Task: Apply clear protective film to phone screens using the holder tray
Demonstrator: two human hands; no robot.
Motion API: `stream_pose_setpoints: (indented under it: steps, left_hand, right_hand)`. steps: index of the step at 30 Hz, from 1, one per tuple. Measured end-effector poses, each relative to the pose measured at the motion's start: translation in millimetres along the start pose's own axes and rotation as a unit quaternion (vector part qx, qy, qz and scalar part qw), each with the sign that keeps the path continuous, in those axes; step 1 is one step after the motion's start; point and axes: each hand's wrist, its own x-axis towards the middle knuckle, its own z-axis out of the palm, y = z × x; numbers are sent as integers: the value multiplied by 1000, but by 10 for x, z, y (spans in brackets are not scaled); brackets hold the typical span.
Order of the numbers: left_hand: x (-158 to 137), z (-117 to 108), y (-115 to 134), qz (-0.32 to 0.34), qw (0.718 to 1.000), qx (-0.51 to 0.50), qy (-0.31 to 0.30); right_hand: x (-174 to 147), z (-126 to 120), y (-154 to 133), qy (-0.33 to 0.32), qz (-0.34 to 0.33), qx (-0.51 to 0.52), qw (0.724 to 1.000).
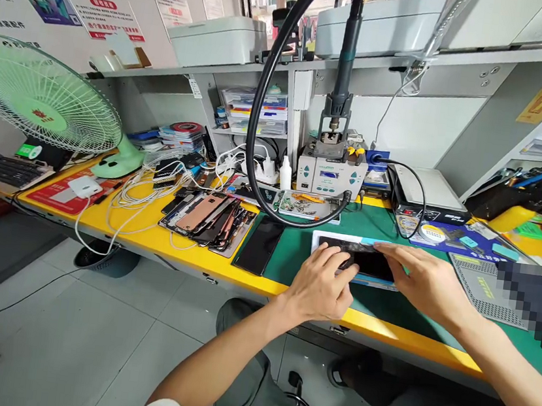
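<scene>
A black phone-like panel lies in a shallow white and light-blue box on the green mat. My left hand has its fingers bent over the left end of the panel, with the thumb along its face. At the other end, the fingers of my right hand close over the top right edge of panel and box. The fingertips hide parts of both ends. Left of the box, a dark glass screen rests flat, touching neither hand.
A hot-air station stands behind the box, its thick black hose arching left. Several phone parts are piled to the left, near white cables and a green fan. A perforated grey plate lies right.
</scene>
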Motion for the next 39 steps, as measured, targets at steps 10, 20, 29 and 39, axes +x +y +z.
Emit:
stream_pose_setpoints:
  steps: [10,20,29,39]
  left_hand:
    - [-22,6,-4,5,1000,14,8]
    - [2,-30,4,-6,1000,21,-7]
    - [-9,-25,18,0,1000,29,2]
    - [-49,-44,13,5,1000,15,21]
  right_hand:
    - [94,123,-43,-17,-9,-28,999]
    - [102,150,-226,-30,-25,-24,999]
    - [117,107,-291,-24,-28,4,999]
    - [411,77,-282,-100,71,-3,992]
